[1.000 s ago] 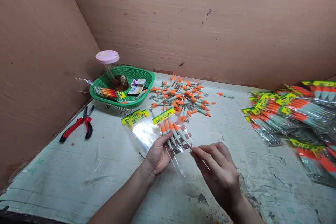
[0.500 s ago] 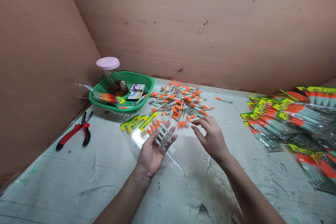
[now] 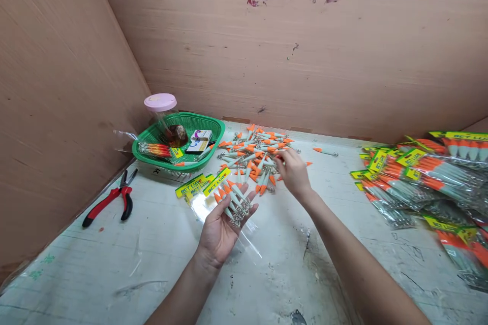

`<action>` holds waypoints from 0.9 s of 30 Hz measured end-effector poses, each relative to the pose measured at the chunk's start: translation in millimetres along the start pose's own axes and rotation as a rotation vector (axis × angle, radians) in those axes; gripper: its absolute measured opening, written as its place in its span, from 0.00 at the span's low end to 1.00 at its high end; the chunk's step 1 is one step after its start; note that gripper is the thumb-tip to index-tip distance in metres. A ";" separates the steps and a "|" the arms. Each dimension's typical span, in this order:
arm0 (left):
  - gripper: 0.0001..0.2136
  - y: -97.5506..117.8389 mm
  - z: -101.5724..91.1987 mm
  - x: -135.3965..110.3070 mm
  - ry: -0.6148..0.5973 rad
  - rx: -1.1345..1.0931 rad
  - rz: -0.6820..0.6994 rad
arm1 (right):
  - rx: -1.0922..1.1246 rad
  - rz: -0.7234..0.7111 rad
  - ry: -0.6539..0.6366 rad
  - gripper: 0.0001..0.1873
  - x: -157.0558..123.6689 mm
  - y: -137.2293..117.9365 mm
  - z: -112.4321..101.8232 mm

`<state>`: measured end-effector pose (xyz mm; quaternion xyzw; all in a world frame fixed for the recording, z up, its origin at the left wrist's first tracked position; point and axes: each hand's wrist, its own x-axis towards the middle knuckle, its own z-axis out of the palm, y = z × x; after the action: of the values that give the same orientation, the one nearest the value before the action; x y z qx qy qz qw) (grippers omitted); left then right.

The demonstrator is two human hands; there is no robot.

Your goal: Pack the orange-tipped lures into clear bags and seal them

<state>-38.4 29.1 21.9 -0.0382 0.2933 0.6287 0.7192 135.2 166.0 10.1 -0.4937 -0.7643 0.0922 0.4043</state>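
Note:
Several fishing lures (image 3: pixel 233 199), pale with orange tips and wire hooks, lie side by side in my left hand (image 3: pixel 220 233). Its thumb presses over them, with the hooks toward the fingers. Beneath that hand, clear plastic bags (image 3: pixel 198 205) with yellow BCT LURE header cards (image 3: pixel 190 186) lie on the table. My right hand (image 3: pixel 293 172) reaches into a loose pile of the same lures (image 3: pixel 251 155), thumb and forefinger pinched at a lure on the pile's right side. The fingers partly hide that lure.
At the back left stands a green basket (image 3: pixel 221 134) with a pink-lidded jar (image 3: pixel 160 102), a small box (image 3: pixel 199 140) and bagged lures (image 3: pixel 154 150). Red-handled pliers (image 3: pixel 110 200) lie at left. Packed lures (image 3: pixel 419 177) are heaped at right. One lure (image 3: pixel 325 152) lies apart.
My right hand has moved forward and left into the lure pile, its fingers closing together. My left hand still holds its lures in about the same place. The view has tilted slightly upward.

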 end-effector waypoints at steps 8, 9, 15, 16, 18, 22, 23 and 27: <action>0.21 -0.1 -0.1 -0.7 0.007 0.024 -0.019 | 0.245 0.451 -0.052 0.25 -70.7 36.8 -63.0; 0.21 -0.4 -0.3 -0.4 0.008 0.026 -0.018 | 0.261 0.494 -0.090 0.27 -78.0 39.4 -63.5; 0.24 -4.5 -4.9 1.6 0.007 0.049 -0.032 | 0.274 0.664 -0.214 0.30 -99.1 49.8 -59.8; 0.24 -5.1 -5.9 1.8 0.004 0.056 -0.029 | 0.267 0.680 -0.217 0.29 -100.1 51.3 -61.3; 0.24 -5.9 -7.2 2.3 -0.003 0.071 -0.018 | 0.249 0.703 -0.224 0.29 -101.5 54.9 -66.0; 0.23 -6.1 -6.8 3.6 -0.011 0.094 -0.012 | 0.175 0.698 -0.245 0.26 -105.5 61.6 -76.9; 0.23 -6.1 -6.1 3.9 -0.010 0.095 -0.014 | 0.149 0.683 -0.245 0.24 -107.7 61.6 -79.9; 0.23 -6.4 -3.7 4.1 -0.003 0.109 -0.015 | 0.075 0.552 -0.255 0.15 -124.9 49.6 -97.8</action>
<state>-33.6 29.8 14.9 -0.0001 0.3256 0.6063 0.7255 261.4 61.7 -18.3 -0.6521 -0.6418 0.2880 0.2829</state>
